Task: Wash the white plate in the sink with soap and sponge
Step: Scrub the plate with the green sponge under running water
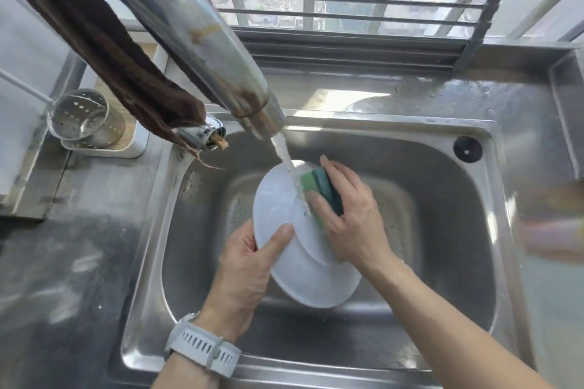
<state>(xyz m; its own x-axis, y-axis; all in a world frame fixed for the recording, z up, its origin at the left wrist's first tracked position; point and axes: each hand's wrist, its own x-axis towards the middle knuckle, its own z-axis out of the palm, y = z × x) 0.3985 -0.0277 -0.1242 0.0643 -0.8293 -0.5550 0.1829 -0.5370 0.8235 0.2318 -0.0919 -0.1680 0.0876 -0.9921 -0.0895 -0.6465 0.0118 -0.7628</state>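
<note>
Head view: looking down into a steel sink under a window, with 2 bare hands at work over the basin.
Plate: the white plate is held tilted above the middle of the basin, its underside and foot ring turned up toward the camera — not resting on the sink floor.
Left hand: the left hand grips the plate's near-left rim, thumb on the upturned face, fingers curled behind the edge; a pale watch sits on that wrist.
Right hand: the right hand is clamped on a green sponge and presses it against the plate inside the foot ring.
Water: a stream from the tap lands on the plate just beside the sponge.
Soap: no suds show, so I cannot tell whether soap is on the sponge.
Stage: scrubbing the back of the plate, by my reading; the front cannot be seen.
Risk 1: a wet rim held by 1 hand could slip if the sponge pushes hard — the plate would drop against the steel.
Risk 2: the stream striking the tilted face may splash onto the counter.
Risk 3: running water could rinse soap away before it does its work.
</note>
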